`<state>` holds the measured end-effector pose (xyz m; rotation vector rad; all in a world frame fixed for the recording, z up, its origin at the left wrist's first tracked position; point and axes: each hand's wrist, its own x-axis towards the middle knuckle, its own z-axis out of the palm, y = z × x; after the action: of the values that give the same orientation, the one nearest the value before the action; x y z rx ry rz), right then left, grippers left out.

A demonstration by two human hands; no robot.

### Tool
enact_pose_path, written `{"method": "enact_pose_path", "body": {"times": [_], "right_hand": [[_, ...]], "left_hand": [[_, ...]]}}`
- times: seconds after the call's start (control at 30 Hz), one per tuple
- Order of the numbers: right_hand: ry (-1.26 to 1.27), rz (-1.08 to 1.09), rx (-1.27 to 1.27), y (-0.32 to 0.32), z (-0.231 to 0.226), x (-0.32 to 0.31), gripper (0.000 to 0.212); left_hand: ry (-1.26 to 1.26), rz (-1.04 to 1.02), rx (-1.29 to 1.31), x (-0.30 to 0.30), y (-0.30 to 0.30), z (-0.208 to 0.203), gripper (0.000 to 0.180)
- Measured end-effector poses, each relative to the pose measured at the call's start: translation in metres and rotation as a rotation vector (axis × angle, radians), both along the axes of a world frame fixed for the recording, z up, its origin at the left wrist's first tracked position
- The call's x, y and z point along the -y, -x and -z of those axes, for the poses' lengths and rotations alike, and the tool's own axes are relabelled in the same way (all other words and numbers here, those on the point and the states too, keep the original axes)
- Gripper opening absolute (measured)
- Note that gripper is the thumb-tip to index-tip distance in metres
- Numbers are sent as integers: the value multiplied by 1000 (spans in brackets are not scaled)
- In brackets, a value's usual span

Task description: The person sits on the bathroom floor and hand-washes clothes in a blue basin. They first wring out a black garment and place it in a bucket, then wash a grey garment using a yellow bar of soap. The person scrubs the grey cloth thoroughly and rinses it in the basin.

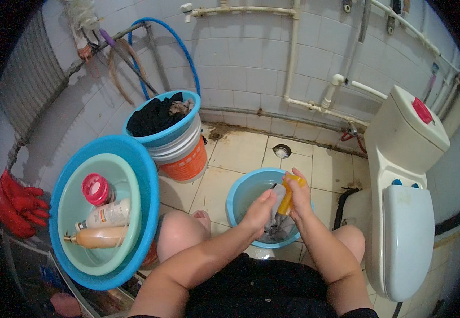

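Observation:
Over a light-blue basin (232, 204) on the tiled floor, my two hands work close together. My left hand (260, 213) is closed on a light grey cloth (278, 200), its thumb pointing up. In my right hand (300, 196) is a yellow soap bar (287, 197), pressed against the cloth with the fingers wrapped round its far side. The lower part of the cloth hangs into the basin, where wet grey fabric (280, 229) lies in water. My right fingers hide part of the bar.
At left, a mint-green basin (65, 212) with two bottles (102, 237) and a pink-lidded jar (96, 189) sits inside a larger blue basin (145, 159). Behind, a blue basin of dark clothes (154, 115) tops a bucket (186, 159). A toilet (407, 238) stands right.

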<state>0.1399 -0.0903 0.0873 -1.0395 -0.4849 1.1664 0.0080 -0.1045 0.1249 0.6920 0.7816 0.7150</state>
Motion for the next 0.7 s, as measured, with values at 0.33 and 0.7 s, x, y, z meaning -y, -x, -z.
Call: {"method": "enact_pose_path", "body": {"times": [0.33,0.7], "right_hand": [[-156,-129,-209,40,-71,-8,56],[-120,-520,-197,76,-134,-36,57]], "left_hand": [[283,-599,282,-61,49,-2,33],[189,-504,390,-65,70,-25,28]]}}
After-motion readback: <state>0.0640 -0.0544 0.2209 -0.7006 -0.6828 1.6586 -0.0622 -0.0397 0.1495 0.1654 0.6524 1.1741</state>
